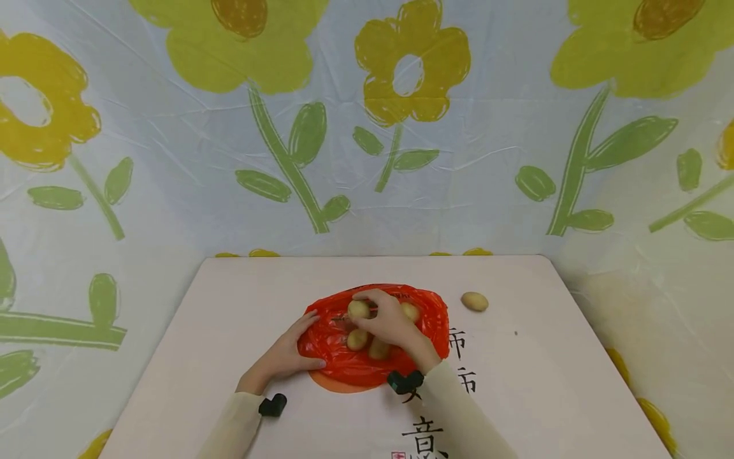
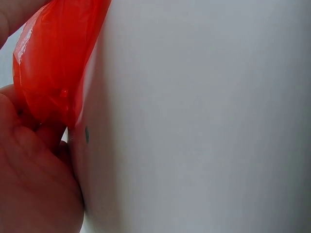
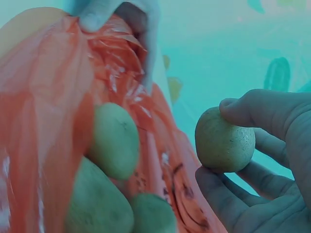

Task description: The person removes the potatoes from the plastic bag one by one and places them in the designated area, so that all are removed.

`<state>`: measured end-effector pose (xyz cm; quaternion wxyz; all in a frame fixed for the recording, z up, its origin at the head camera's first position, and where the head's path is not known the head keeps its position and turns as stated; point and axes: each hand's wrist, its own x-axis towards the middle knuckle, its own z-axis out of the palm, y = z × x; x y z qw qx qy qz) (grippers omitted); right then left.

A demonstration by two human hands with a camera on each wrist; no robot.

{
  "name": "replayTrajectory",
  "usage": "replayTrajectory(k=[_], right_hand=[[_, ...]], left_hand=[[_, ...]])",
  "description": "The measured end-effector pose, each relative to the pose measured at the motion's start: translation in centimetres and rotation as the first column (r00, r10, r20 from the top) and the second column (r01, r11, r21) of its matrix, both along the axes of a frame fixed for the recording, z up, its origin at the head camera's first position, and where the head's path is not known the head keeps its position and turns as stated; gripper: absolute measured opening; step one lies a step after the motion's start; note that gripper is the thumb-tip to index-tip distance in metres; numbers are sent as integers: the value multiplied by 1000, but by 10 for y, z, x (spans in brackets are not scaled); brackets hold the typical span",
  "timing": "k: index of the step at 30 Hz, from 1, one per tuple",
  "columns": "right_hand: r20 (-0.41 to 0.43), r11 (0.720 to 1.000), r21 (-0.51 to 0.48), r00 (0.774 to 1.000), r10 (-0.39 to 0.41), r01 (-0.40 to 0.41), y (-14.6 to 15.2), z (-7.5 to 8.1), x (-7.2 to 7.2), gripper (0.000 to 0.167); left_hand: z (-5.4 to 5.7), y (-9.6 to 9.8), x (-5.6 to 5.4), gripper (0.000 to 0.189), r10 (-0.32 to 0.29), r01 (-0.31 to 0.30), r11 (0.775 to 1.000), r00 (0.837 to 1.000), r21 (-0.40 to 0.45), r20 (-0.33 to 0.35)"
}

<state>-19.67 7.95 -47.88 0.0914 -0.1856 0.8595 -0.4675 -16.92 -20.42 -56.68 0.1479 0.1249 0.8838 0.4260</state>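
A red plastic bag (image 1: 329,366) lies spread on the table, its mouth open. My right hand (image 1: 394,320) pinches a potato (image 1: 359,310) between thumb and fingers above the bag; the right wrist view shows this potato (image 3: 224,143) held clear of the others. Several potatoes (image 3: 115,141) sit inside the bag, partly covered by its plastic. At the bag's left side, my left hand (image 1: 289,354) grips its edge, the thumb toward the near side. In the left wrist view, the fingers of the left hand (image 2: 36,165) partly disappear behind the red plastic.
Another potato (image 1: 474,301) lies on the table to the right of the bag. The pale tabletop (image 1: 229,319) carries black printed characters (image 1: 424,437) and an orange disc (image 1: 344,384) partly under the bag. A flower-patterned cloth (image 1: 459,191) hangs behind and at the sides.
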Motion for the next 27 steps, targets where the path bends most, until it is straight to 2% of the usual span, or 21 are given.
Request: replayTrajectory(k=[6,13,20,27], right_hand=[[0,998,-32,998,-59,59,19,7,2,44],[16,992,-38,993,-118,119,34,11,2,45],[-10,990,-67,992,-122,121,47,15,2,44],[-6,983,-79,986,-167,166,61,16,4,48]], left_hand=[[3,1,0,104,1,-2,1000,1000,8,18],[5,2,0,103,-3,2,1000,1000,7,7],[4,2,1,103,-3,3,1000,1000,4,3],[5,2,1,103,-10,10,1000,1000,10,-8]])
